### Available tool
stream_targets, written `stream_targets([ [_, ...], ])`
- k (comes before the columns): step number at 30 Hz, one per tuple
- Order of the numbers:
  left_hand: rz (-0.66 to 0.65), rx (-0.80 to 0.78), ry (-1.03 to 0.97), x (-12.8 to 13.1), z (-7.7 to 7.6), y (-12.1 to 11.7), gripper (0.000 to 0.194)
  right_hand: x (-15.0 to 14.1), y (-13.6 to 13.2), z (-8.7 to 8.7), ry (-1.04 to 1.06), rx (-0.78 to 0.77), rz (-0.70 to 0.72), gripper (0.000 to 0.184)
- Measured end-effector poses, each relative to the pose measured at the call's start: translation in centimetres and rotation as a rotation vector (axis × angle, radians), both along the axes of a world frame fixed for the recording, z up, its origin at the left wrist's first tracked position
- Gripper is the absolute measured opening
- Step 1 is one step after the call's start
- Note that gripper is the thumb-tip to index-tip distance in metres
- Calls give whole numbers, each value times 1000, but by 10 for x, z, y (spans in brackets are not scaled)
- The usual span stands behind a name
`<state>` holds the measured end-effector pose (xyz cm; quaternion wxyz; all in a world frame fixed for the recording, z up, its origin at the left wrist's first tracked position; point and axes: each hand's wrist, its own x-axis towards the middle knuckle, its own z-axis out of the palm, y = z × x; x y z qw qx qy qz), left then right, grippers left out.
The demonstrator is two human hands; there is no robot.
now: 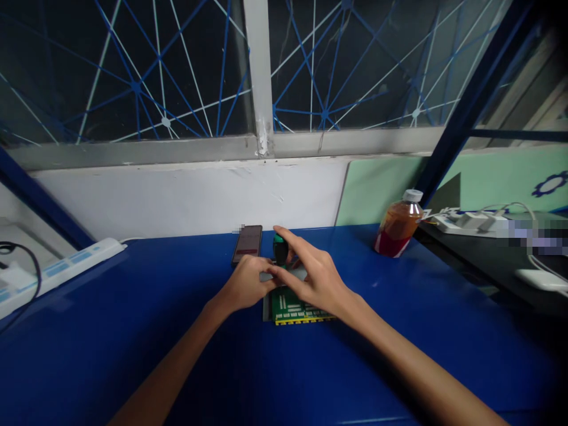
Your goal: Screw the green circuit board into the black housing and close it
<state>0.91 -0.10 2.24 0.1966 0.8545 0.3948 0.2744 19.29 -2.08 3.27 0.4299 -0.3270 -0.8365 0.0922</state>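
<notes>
A green circuit board [290, 305] with a yellow front edge lies on the blue table, partly covered by my hands. Above it, my right hand [317, 269] is closed around a screwdriver [280, 249] with a black and green handle, which stands upright. Its tip is hidden behind my fingers. My left hand [251, 281] is closed at the board's far left part, its fingertips meeting my right thumb by a greyish piece [265, 276]. Exactly what the left fingers pinch is hidden.
Behind my left hand lies a phone [248, 244]. An orange drink bottle [399, 225] stands at the back right of the blue table [213, 378]. White power strips [57, 272] with cables lie at the left, and more chargers on the black surface at right.
</notes>
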Motion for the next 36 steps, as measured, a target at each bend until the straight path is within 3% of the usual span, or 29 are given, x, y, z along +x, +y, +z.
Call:
stream_targets([
  [9,-69,-53,-37,2,4,-4,20,0,-3,2,19,-96,30,62],
  [36,-43,-56,-43,0,8,-3,15,1,-1,2,-32,-31,-7,57],
])
